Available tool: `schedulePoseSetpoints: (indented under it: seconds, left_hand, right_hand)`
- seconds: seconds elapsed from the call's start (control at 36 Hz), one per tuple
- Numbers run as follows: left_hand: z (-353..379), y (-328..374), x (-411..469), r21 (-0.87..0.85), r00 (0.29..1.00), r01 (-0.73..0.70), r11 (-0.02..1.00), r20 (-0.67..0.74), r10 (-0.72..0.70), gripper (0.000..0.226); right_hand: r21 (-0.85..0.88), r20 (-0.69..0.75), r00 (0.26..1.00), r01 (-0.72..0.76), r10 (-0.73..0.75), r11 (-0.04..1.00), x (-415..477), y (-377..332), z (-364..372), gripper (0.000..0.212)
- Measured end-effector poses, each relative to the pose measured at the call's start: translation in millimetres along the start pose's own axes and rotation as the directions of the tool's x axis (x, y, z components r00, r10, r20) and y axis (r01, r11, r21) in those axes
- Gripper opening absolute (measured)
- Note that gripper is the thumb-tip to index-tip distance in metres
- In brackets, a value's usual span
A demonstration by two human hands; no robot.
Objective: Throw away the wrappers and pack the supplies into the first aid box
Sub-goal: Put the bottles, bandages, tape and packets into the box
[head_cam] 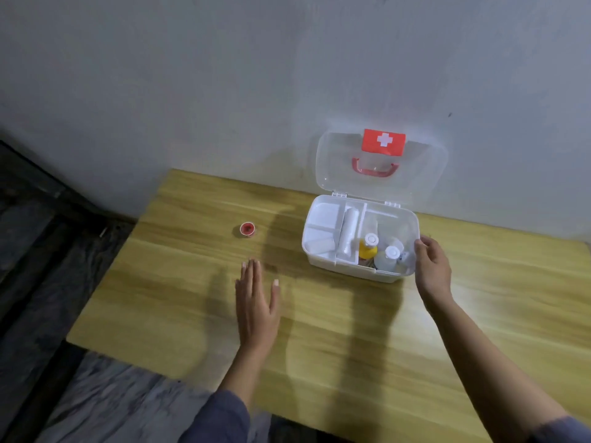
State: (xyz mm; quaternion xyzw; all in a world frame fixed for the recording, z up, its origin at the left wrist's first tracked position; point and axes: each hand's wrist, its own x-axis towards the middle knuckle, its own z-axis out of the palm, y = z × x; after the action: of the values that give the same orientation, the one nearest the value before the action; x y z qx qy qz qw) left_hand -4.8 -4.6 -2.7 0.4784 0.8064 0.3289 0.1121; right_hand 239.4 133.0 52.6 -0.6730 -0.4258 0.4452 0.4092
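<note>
Sitting alone toward the wooden table's [319, 330] far-left edge: small round red tape roll [247, 229], probably light, rigid, pinchable by its rim. Left hand [257, 306] hovering flat, fingers spread, empty; right hand [431, 266] loosely curled against the clear plastic first aid box's [323, 260] right end.

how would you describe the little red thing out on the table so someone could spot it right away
On the light wooden table, look left of the open white plastic first aid box, well apart from it and beyond the fingertips of the open left hand. There sits a small round red roll with a pale rim, the only loose item lying on the bare tabletop.
</note>
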Motion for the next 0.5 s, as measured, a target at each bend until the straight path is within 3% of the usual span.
schedulePoseSetpoints:
  seconds: [0.19, 0.5]
  left_hand:
    - [7.5, -47.8, -14.9, 0.161, 0.989, 0.094, 0.982, 0.1, -0.111, 0.073]
    - [28.2, -40.9, 97.1, 0.052, 0.997, 0.075, 0.996, 0.025, -0.076, 0.081]
  right_hand:
    - [-0.004, -0.056, 0.998, -0.001, 0.0, 1.0, 0.0, 3.1, 5.1, 0.03]
    - [-0.009, -0.132, 0.991, -0.016, 0.015, 1.0, 4.8, 12.3, 12.6, 0.027]
